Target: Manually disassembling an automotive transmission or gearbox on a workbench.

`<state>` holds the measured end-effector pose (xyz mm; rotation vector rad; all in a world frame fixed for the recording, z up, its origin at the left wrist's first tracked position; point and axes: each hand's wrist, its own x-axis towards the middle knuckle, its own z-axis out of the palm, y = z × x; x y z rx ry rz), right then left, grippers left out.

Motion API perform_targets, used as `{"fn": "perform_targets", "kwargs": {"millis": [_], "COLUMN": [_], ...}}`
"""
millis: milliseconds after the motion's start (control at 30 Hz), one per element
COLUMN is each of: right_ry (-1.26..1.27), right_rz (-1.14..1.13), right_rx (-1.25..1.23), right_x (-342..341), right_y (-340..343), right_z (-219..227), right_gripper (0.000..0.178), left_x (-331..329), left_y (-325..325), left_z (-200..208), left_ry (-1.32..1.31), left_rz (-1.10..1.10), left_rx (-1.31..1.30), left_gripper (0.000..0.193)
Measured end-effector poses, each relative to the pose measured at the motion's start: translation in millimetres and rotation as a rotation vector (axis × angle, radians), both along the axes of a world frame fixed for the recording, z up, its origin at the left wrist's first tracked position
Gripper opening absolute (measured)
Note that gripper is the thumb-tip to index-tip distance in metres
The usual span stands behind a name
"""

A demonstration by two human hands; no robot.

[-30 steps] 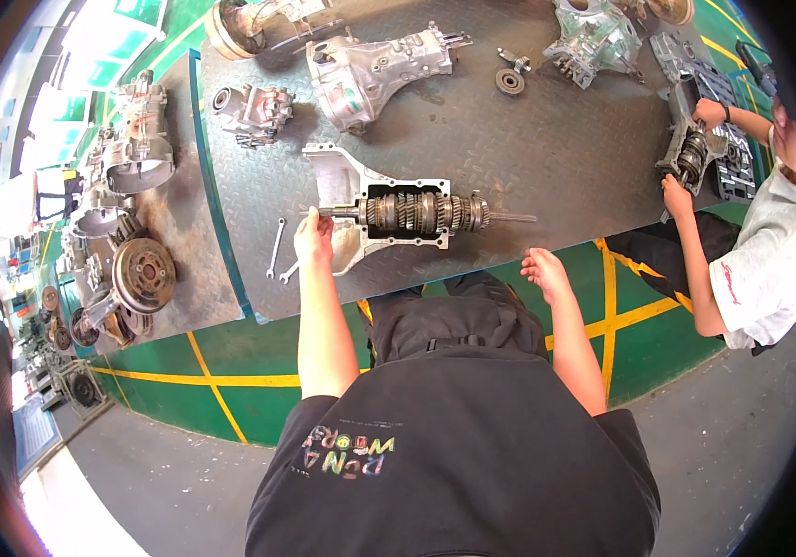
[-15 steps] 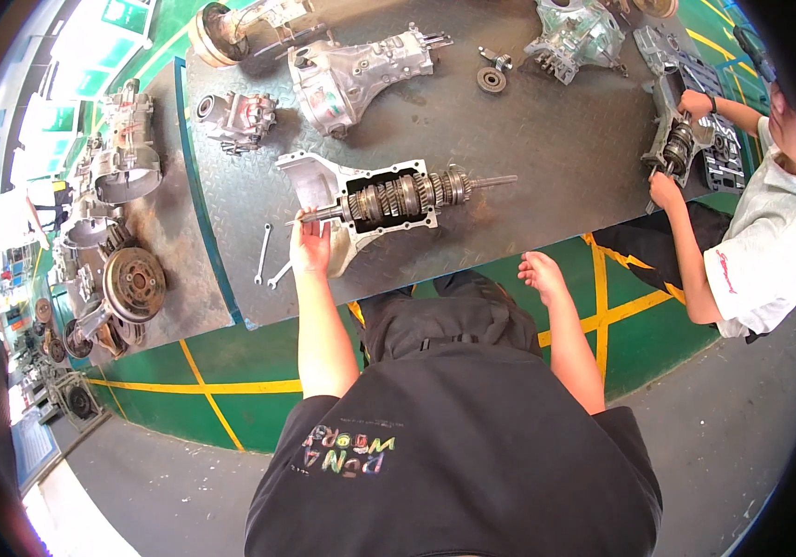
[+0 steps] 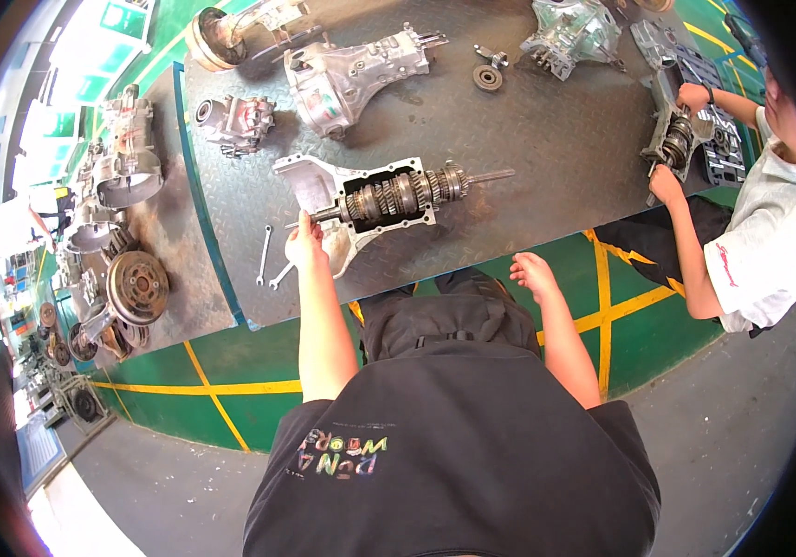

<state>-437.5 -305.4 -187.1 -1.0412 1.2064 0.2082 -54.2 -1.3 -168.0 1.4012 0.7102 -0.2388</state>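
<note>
A gearbox housing half [image 3: 310, 181] lies open on the metal-topped bench in front of me. In it rests a gear shaft [image 3: 398, 197] carrying several gears, with its long thin end reaching out to the right. My left hand [image 3: 307, 246] is closed around the shaft's left end, where it sticks out over the housing's flared part. My right hand [image 3: 533, 275] hovers off the bench's front edge, fingers loosely bent and apart, with nothing in it. Two wrenches, one an upright open-end wrench [image 3: 264, 255], lie left of my left hand.
Farther back stand a whole gearbox case [image 3: 351, 79], a smaller housing [image 3: 235, 123], a loose gear [image 3: 487, 78] and another casing [image 3: 569, 37]. On the right a co-worker [image 3: 760, 232] handles a similar gear assembly [image 3: 676, 144]. A left bench holds a rusty drum [image 3: 138, 286].
My left hand has shifted slightly up, and its fingers have closed about the shaft end. My right hand has drifted a little left. The gear shaft stays in the housing.
</note>
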Motion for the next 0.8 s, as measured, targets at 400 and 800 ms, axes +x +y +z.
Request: {"fn": "perform_targets", "kwargs": {"millis": [400,800], "right_ry": [0.019,-0.344], "right_rz": [-0.026,0.334], "right_rx": [0.013,-1.026], "right_x": [-2.6,105.2], "right_y": [0.8,-27.0], "right_z": [-7.1,45.5], "right_gripper": [0.029,0.02], "left_x": [-7.5,-7.1], "left_y": [18.0,22.5], "left_z": [-7.0,-0.7], "left_ry": [-0.077,-0.063], "left_rz": [-0.103,-0.172], "left_rx": [-0.268,-0.245], "left_gripper": [0.014,0.022]}}
